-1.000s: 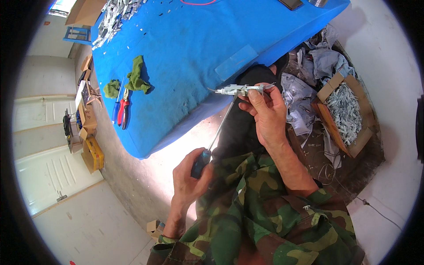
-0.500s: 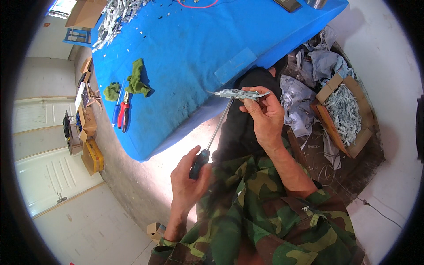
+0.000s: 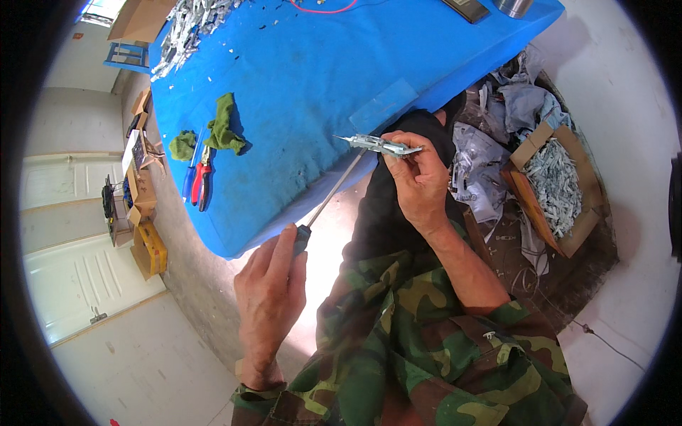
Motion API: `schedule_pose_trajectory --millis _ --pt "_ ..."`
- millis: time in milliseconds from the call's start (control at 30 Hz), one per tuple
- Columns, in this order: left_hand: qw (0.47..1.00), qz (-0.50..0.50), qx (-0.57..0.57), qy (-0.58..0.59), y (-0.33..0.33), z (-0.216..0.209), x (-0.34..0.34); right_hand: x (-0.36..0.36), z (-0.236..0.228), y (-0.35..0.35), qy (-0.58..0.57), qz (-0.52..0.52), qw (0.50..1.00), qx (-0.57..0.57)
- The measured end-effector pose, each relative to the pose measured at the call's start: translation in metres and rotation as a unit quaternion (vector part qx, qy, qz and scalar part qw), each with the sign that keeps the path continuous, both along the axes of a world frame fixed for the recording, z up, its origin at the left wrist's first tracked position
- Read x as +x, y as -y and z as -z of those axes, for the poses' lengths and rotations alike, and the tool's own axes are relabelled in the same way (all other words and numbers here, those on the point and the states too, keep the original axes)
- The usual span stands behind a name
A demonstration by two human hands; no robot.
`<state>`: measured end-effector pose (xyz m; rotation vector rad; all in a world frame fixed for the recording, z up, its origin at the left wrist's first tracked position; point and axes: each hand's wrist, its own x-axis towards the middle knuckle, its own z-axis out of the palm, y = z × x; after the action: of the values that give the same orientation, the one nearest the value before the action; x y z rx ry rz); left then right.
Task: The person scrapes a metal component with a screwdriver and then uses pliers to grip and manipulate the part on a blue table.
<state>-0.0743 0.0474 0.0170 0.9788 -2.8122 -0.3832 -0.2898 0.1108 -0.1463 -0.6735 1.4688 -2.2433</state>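
My right hand [image 3: 420, 181] pinches a thin grey metal part [image 3: 380, 145], long and narrow with a pointed left end, above the near edge of the blue-covered table. A screwdriver [image 3: 334, 192] is in my left hand [image 3: 271, 287], its dark handle wrapped by the fingers. From there the shaft slants up and right, and its tip meets the underside of the metal part; the exact contact spot is hard to see.
On the blue tablecloth [image 3: 284, 85] lie red-handled pliers [image 3: 202, 181], a blue screwdriver [image 3: 189, 181], green cloths [image 3: 226, 128] and a heap of metal parts [image 3: 190, 35]. An open cardboard box [image 3: 554, 188] of similar pieces stands right, beside plastic bags [image 3: 479, 174].
My left hand has moved left and slightly up, so the screwdriver leans at a lower angle. The metal part has tilted, its right end lower, still in my right hand.
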Motion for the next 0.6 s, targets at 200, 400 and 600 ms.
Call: schedule_pose_trajectory --millis 200,400,600 --pt "0.999 -0.010 0.029 -0.040 0.005 0.010 -0.004 -0.012 0.001 0.011 0.040 -0.013 0.999 0.012" --pt "0.985 -0.087 0.105 -0.101 -0.015 0.045 0.000 -0.011 -0.005 0.012 0.094 -0.019 0.995 0.001" --pt "0.989 -0.070 0.058 -0.118 -0.030 0.055 -0.015 -0.009 -0.008 0.015 0.115 -0.009 0.993 0.018"
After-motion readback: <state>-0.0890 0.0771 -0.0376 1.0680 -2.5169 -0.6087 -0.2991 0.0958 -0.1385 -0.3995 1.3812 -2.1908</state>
